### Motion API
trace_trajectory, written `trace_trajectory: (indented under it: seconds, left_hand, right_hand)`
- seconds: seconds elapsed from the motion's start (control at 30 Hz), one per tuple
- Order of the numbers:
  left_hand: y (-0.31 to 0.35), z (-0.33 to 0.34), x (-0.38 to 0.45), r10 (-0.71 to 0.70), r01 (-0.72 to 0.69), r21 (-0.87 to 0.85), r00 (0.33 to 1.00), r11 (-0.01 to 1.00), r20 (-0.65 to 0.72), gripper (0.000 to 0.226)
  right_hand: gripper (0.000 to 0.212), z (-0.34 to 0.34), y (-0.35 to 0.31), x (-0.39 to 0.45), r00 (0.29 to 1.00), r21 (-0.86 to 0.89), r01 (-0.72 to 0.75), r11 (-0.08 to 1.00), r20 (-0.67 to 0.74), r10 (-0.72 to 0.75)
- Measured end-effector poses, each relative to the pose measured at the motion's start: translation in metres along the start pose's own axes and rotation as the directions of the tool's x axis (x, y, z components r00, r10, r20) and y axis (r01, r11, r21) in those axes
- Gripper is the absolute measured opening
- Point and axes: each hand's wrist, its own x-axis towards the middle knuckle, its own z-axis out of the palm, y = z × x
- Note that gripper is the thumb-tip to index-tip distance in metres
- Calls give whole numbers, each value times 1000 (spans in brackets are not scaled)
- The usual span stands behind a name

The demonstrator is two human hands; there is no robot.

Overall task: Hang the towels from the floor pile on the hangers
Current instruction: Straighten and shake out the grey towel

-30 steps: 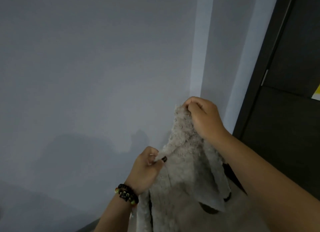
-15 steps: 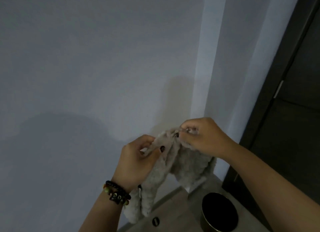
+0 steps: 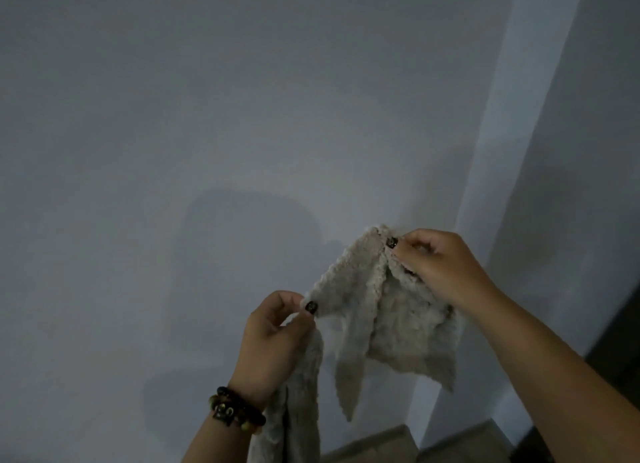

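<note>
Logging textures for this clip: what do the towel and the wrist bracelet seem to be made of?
Towel: looks like soft fleece or terry, matte beige, with a nubby looped pile. Bracelet: dark, slightly glossy round beads, possibly wood or stone; too dim to tell.

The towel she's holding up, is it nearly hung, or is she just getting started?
Done: one fluffy towel is lifted off the floor. In hand: the left hand and right hand each pinch its top edge, spreading it. Left: no hanger or pile shows here, so hanging remains.
</note>
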Motion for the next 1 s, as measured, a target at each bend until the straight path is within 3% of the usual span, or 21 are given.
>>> trace_trajectory:
  seconds: [0.17,0.27,0.37,0.5,0.7,0.9,1.0]
  left_hand:
    - [18,34,19,-57,37,-208,994,977,-91,8]
    - [22,48,27,-87,40,-252,980,967,-177,8]
    - [22,63,31,-123,65,-271,971,961,-206,7]
    - [23,88,32,-138,65,-302,965,951,-225,10]
    - [25,102,25,-136,78,-242,963,967,-234,14]
    - [39,98,33,-76,40,-179,977,983,-198,11]
    - [42,92,31,-60,27,-178,981,984,-185,12]
  right_hand:
    - [14,-13,28,36,974,280,-186,942,-74,215]
    - [9,-19,47,50,946,439,-182,880,-166,279]
    - [18,-26,59,53,964,384,-90,919,-197,176]
    - [29,-31,60,53,998,354,62,933,-36,-53]
    - [40,-21,56,36,959,300,153,941,184,-215]
    - [48,-12,43,25,905,192,214,958,329,-269]
    - [45,-5,37,21,906,267,176,947,331,-262]
